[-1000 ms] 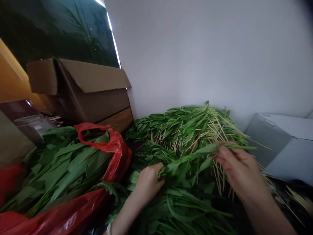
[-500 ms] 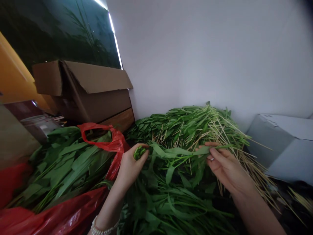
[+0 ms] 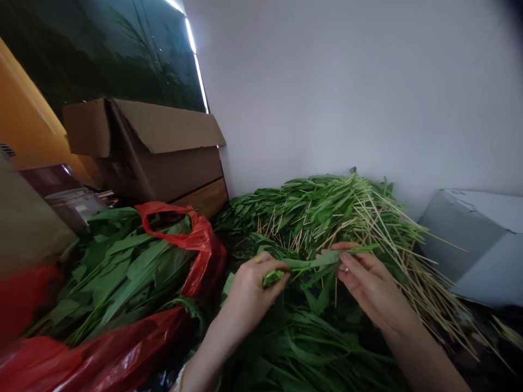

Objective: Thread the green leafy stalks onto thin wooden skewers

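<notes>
My left hand [image 3: 255, 280] is closed round a small bunch of green stems [image 3: 274, 277], whose ends poke out beside the thumb. Between the two hands stretches a long green leaf [image 3: 312, 263]. My right hand [image 3: 365, 280] pinches that leaf near its far end between thumb and fingers; a ring shows on one finger. Below both hands lies a loose heap of leafy greens [image 3: 310, 337]. Behind them rises a pile of leaves on thin pale sticks [image 3: 327, 204], with the stick ends fanning out to the right.
On the left a red plastic bag [image 3: 206, 245] stands open, full of large leafy stalks [image 3: 126, 267]. Behind it is an open cardboard box [image 3: 175, 169]. A white box [image 3: 486, 239] stands at the right against the pale wall [image 3: 327, 81].
My left hand has moved right with its bunch, closer to the right hand. My right hand stays on the leaf and has shifted slightly left. The view has turned a little.
</notes>
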### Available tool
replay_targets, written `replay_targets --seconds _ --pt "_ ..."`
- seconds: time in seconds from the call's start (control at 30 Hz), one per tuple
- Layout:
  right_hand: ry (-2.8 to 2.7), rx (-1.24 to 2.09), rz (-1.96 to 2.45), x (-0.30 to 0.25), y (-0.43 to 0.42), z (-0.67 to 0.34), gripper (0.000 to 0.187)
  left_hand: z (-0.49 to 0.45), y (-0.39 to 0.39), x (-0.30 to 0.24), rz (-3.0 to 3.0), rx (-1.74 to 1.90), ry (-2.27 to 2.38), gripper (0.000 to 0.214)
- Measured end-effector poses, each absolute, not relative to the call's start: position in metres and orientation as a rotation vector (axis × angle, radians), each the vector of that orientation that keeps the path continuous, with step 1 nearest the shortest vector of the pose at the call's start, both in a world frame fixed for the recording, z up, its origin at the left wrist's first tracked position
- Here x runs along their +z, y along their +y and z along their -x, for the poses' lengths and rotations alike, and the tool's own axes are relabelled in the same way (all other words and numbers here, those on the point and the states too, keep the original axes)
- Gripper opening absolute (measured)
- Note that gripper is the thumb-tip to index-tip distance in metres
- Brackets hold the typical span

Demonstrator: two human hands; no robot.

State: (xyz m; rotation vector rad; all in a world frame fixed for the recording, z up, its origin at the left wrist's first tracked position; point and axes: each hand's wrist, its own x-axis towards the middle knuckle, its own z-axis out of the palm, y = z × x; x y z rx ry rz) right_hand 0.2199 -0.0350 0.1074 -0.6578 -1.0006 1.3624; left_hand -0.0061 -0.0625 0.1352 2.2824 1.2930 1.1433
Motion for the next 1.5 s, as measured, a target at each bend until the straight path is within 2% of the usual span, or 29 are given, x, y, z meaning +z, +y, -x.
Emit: replay_targets --seconds 0.17,0.47,0.83,1.1,1.23,1.5 --pt "-1.046 1.398 0.656 0.105 -0.038 -0.217 0.013 0.002 -0.058 0.125 -2.287 1.097 1.336 0.017" --pt "-1.113 1.41 0.652 0.108 -0.044 -0.209 0.01 0.002 -0.056 0.122 -2.332 1.093 1.311 0.011" --pt "-1.185 1.242 0.866 0.103 -0.035 -0.221 0.023 0.008 -0.056 0.12 -2.337 1.07 1.39 0.02" --pt "-1.185 1.209 0.976 0.098 -0.038 -0.209 0.029 0.019 -0.03 0.11 -1.673 1.448 1.44 0.012" --pt "-1.068 1.037 1.019 0.099 -0.033 -0.223 0.028 0.041 -0.021 0.107 -1.342 1.655 1.473 0.013" --pt "-1.182 0.925 1.097 0.106 -0.034 -0.225 0.028 0.05 -0.025 0.123 -1.363 1.556 1.374 0.019"
